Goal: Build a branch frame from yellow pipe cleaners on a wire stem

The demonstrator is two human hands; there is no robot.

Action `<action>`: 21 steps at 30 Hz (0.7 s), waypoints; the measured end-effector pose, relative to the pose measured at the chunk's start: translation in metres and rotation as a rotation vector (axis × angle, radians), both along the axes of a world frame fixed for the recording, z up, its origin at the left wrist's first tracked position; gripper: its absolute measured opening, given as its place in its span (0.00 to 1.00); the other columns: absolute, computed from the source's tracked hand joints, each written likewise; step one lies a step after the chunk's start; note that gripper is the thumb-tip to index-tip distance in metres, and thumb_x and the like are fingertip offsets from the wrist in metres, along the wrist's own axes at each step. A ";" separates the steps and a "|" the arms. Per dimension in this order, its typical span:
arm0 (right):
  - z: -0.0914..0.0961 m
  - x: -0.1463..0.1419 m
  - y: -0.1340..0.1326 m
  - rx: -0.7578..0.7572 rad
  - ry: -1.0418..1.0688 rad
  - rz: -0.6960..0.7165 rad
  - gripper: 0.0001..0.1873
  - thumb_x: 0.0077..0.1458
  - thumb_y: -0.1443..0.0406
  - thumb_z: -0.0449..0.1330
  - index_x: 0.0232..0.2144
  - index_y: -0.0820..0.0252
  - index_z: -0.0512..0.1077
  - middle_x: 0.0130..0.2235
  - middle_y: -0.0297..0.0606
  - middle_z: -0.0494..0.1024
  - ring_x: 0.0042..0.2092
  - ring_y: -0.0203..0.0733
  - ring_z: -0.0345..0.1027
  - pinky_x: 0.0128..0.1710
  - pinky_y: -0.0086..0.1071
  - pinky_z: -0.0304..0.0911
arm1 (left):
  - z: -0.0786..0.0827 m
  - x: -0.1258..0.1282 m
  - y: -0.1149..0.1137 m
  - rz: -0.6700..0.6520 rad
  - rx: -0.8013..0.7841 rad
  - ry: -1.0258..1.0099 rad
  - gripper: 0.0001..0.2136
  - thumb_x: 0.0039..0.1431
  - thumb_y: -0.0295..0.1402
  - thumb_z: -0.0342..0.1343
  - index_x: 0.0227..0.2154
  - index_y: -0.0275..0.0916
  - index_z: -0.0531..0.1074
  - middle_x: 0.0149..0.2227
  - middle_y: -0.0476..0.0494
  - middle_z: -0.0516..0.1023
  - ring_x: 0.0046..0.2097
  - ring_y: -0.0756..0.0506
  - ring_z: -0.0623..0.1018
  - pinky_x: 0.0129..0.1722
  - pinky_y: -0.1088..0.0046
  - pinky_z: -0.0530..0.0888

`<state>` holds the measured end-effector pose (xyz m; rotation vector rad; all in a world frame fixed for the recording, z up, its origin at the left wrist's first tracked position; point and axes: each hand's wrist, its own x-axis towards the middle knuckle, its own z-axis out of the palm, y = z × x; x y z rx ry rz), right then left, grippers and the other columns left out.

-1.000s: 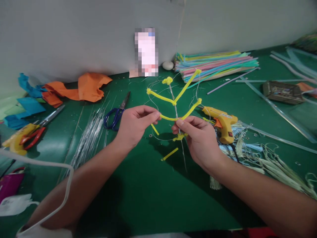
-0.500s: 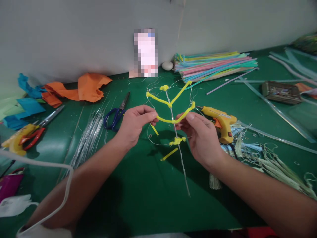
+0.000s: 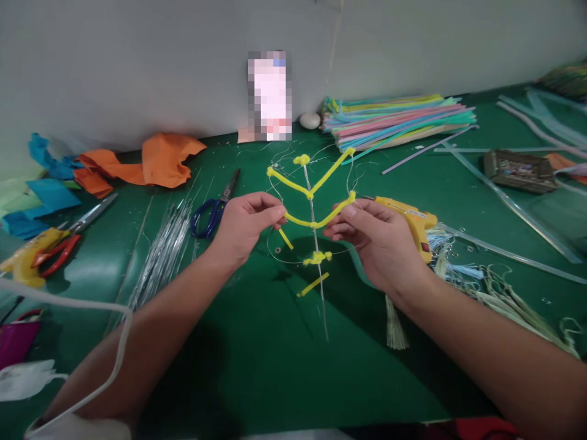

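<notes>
Between my hands is a yellow pipe-cleaner figure [image 3: 313, 223], held above the table. It has a thin wire stem, two V-shaped yellow branches, a small knot on top and a yellow cluster lower down. My left hand [image 3: 250, 226] pinches the left end of the lower branch between thumb and forefinger. On the other side, my right hand [image 3: 378, 235] grips the right end of that same branch, its other fingers curled beneath. Fine thread loops run around the figure. Two short yellow pipe-cleaner pieces [image 3: 313, 285] are visible below.
A yellow glue gun [image 3: 413, 223] and tassels [image 3: 397, 327] lie right. Blue-handled scissors [image 3: 208, 214] and wires [image 3: 162, 253] lie left, near orange paper [image 3: 167, 160]. A pipe-cleaner bundle [image 3: 398, 122] is behind; a blurred phone [image 3: 270, 95] leans on the wall.
The figure has shifted slightly left, and its stem's lower end has swung left and up. Both hands keep their hold, moving a little left with it.
</notes>
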<state>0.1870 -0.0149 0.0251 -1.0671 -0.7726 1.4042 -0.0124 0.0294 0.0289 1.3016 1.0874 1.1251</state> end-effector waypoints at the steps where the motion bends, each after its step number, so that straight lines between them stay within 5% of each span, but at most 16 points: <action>1: 0.000 0.000 0.000 -0.006 -0.013 0.009 0.07 0.46 0.63 0.72 0.27 0.57 0.78 0.26 0.32 0.79 0.28 0.34 0.75 0.31 0.28 0.70 | 0.000 0.000 0.000 -0.005 0.000 0.008 0.02 0.46 0.30 0.64 0.23 0.38 0.77 0.21 0.52 0.76 0.25 0.53 0.73 0.29 0.75 0.71; 21: -0.008 -0.001 0.002 0.082 -0.136 -0.072 0.06 0.46 0.64 0.71 0.28 0.55 0.78 0.29 0.32 0.79 0.31 0.38 0.77 0.39 0.36 0.76 | -0.003 0.000 0.002 0.024 -0.015 0.029 0.02 0.46 0.30 0.64 0.23 0.39 0.77 0.22 0.51 0.76 0.25 0.52 0.73 0.30 0.74 0.71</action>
